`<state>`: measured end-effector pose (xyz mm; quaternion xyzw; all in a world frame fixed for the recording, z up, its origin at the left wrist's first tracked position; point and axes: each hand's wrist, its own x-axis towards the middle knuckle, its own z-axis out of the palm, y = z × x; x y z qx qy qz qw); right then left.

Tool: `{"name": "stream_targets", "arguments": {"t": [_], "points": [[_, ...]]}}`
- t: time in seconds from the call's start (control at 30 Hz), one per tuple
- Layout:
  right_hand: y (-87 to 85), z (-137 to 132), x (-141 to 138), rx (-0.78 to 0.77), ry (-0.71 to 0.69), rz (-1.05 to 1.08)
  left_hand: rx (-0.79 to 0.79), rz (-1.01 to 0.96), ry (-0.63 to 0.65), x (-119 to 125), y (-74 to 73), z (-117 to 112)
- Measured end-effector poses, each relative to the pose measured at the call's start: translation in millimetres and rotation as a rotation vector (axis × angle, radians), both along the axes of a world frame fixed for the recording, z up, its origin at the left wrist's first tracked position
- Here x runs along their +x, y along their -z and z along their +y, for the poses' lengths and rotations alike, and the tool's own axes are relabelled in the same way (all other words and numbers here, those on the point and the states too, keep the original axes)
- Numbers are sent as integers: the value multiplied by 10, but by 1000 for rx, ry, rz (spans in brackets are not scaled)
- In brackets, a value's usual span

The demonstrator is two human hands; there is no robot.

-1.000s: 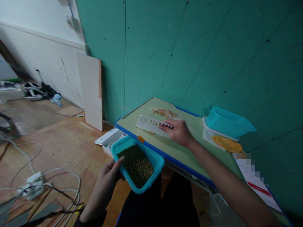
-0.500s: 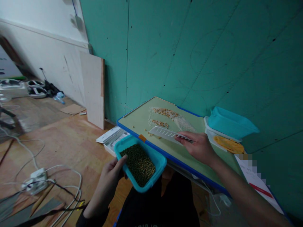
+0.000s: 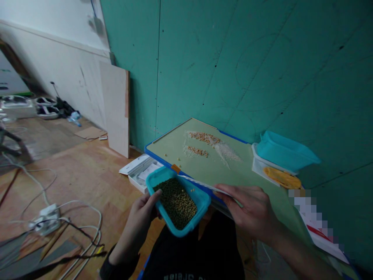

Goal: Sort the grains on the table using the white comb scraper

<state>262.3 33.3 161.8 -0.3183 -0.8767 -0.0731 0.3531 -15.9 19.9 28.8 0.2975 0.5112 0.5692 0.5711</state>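
My left hand (image 3: pixel 143 208) grips the near-left rim of a turquoise plastic tub (image 3: pixel 199 222), thumb inside it. Green beans (image 3: pixel 169 187) fill much of the tub, with yellow soybeans (image 3: pixel 186 208) on the right. A flat white slotted strip (image 3: pixel 201 182) is pinched in my right hand (image 3: pixel 247 206), seen nearly edge-on at the table edge over the tub's far side. A few soybeans show near the tub's far inner wall. On the green tabletop (image 3: pixel 204 167) lie rice grains (image 3: pixel 229 151) and more soybeans (image 3: pixel 204 137) in streaks.
A second turquoise tub (image 3: pixel 287 149) rests at the table's right, beside a yellow cloth-like item (image 3: pixel 282 178). Below the table's left corner is an open white box (image 3: pixel 140 171). Cables and a power strip (image 3: pixel 46 219) lie on the floor at left. A green wall (image 3: pixel 233 70) stands behind.
My right hand has drawn the strip toward me and turned it edge-on, sweeping several soybeans off the table edge toward the tub. The tub has shifted slightly right.
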Motion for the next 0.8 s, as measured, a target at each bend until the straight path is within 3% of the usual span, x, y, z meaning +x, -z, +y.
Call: {"name": "stream_targets", "arguments": {"t": [0.1, 0.27, 0.43, 0.6, 0.73, 0.8], "points": [[32, 133, -28, 25, 61, 27, -33, -3, -13, -9, 27, 3], [106, 676, -226, -39, 181, 87, -17, -19, -36, -173, 127, 63], [139, 1089, -578, -174, 132, 7, 28, -4, -100, -410, 119, 192], [185, 926, -680, -184, 40, -21, 21, -18, -137, -492, 93, 245], [176, 625, -596, -180, -23, 69, 11, -57, -139, -470, 127, 199], [119, 611, -511, -192, -16, 143, 8, -70, -131, -434, 128, 166]]}}
